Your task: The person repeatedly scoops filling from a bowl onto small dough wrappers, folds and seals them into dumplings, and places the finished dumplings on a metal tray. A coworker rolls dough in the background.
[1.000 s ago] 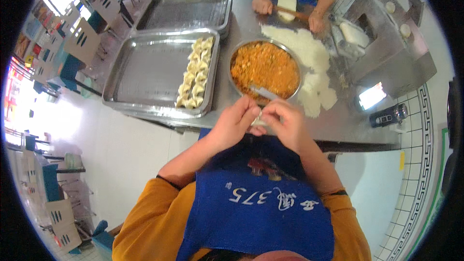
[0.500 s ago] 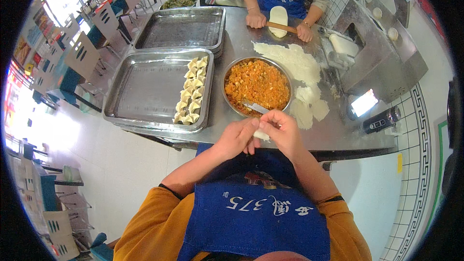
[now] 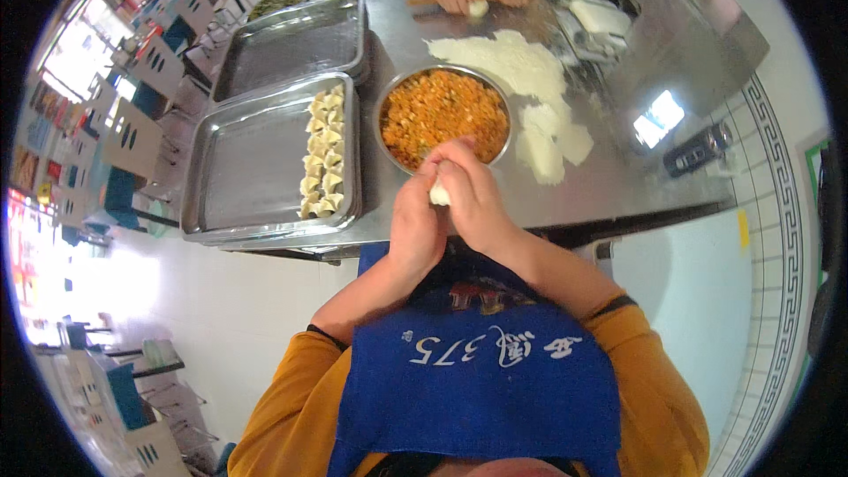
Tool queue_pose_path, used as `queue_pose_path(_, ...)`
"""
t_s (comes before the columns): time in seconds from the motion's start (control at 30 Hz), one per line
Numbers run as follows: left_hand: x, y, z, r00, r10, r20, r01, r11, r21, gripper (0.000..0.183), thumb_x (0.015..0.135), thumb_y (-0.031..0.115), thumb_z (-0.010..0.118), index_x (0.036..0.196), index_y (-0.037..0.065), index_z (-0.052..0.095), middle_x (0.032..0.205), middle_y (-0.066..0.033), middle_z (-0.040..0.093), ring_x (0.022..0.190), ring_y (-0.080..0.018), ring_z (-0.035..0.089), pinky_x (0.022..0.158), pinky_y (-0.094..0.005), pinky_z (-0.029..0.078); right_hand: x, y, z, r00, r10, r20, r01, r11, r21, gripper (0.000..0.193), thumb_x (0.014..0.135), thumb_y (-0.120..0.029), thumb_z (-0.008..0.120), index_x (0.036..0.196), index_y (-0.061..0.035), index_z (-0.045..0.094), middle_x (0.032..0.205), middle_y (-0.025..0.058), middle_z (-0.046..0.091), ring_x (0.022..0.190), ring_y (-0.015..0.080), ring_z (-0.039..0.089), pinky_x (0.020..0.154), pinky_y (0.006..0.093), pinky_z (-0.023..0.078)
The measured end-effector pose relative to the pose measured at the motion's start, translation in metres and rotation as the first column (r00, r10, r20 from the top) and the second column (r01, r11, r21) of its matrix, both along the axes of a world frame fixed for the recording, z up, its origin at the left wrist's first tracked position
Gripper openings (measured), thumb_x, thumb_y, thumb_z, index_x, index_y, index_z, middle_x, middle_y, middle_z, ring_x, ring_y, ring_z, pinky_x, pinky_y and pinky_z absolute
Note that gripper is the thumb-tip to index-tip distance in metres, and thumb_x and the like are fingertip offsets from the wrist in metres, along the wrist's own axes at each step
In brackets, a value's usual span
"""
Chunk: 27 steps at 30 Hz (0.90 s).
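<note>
Dumpling (image 3: 438,194): pinched between left hand (image 3: 417,228) and right hand (image 3: 473,199), over the bench (image 3: 618,185) edge, near the filling bowl (image 3: 444,115).
Fingers: clenched on it.
Handling: likely light, soft, tearable; hold by the seam.

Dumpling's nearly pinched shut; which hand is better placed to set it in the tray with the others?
Probably the left hand. The tray and its column of dumplings lie on that side, while the right hand sits nearer the filling bowl. Both hands now grip the dumpling.

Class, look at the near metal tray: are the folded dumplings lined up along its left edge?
No: the dumplings sit along the right side of the near tray, next to the filling bowl.
</note>
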<state>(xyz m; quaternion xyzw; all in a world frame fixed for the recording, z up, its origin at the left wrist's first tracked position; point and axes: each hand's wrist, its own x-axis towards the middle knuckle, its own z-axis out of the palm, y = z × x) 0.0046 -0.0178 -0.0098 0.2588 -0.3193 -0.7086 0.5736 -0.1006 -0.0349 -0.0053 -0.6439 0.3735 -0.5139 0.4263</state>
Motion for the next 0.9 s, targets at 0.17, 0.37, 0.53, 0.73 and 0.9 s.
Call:
queue_pose_path(0.17, -0.006, 0.010, 0.016, 0.982, 0.158, 0.103, -0.139, 0.976, -0.167, 0.053, 0.099, 0.029, 0.031, 0.135, -0.005, 0.052, 0.140, -0.0166, 0.055, 0.134, -0.0243, 0.049, 0.114, -0.0355, 0.035, 0.008, 0.006, 0.011, 1.000, 0.000, 0.000, 0.000, 0.969, -0.248, 0.016, 0.103, -0.014, 0.041, 0.105, -0.0031, 0.053, 0.081, 0.0207, 0.065, 0.074, 0.0434, 0.066, 0.067, 0.0474, 0.050)
queue_pose_path(0.37, -0.003, 0.009, 0.014, 0.986, 0.124, 0.111, -0.113, 0.988, -0.107, 0.055, 0.101, 0.031, 0.028, 0.135, -0.004, 0.053, 0.142, -0.0163, 0.055, 0.133, -0.0254, 0.050, 0.113, -0.0366, 0.036, 0.007, 0.009, 0.019, 0.999, 0.038, -0.004, -0.038, 0.988, -0.146, 0.016, 0.104, -0.014, 0.041, 0.107, -0.0038, 0.053, 0.079, 0.0182, 0.066, 0.076, 0.0378, 0.069, 0.066, 0.0454, 0.051)
queue_pose_path(0.53, -0.004, 0.005, -0.013, 0.923, 0.214, 0.320, -0.136, 0.959, -0.247, 0.051, 0.102, 0.027, 0.029, 0.128, -0.006, 0.057, 0.131, -0.0163, 0.061, 0.125, -0.0251, 0.055, 0.108, -0.0355, 0.040, 0.004, 0.005, 0.006, 0.999, -0.038, -0.027, 0.030, 0.965, -0.261, 0.018, 0.104, -0.015, 0.041, 0.108, -0.0042, 0.054, 0.084, 0.0193, 0.067, 0.081, 0.0411, 0.069, 0.070, 0.0465, 0.052)
queue_pose_path(0.73, 0.039, -0.029, -0.014, 0.977, 0.111, 0.185, -0.065, 0.969, -0.236, 0.050, 0.110, 0.034, 0.027, 0.122, -0.002, 0.059, 0.110, -0.0117, 0.067, 0.101, -0.0182, 0.062, 0.092, -0.0337, 0.048, -0.068, -0.042, -0.013, 0.977, -0.068, -0.203, 0.002, 0.952, -0.307, 0.029, 0.109, -0.020, 0.038, 0.104, -0.0038, 0.062, 0.105, 0.0109, 0.062, 0.081, 0.0196, 0.058, 0.077, 0.0338, 0.049)
queue_pose_path(0.9, 0.168, -0.101, 0.021, 0.236, 0.530, 0.814, -0.362, 0.826, -0.433, 0.042, 0.106, 0.036, 0.047, 0.114, 0.000, 0.067, 0.099, -0.0127, 0.069, 0.091, -0.0189, 0.064, 0.084, -0.0351, 0.050, -0.225, -0.110, -0.083, 0.399, -0.533, -0.747, 0.567, 0.783, -0.256, 0.032, 0.103, -0.027, 0.051, 0.107, -0.0007, 0.068, 0.108, 0.0203, 0.068, 0.100, 0.0356, 0.064, 0.087, 0.0454, 0.051)
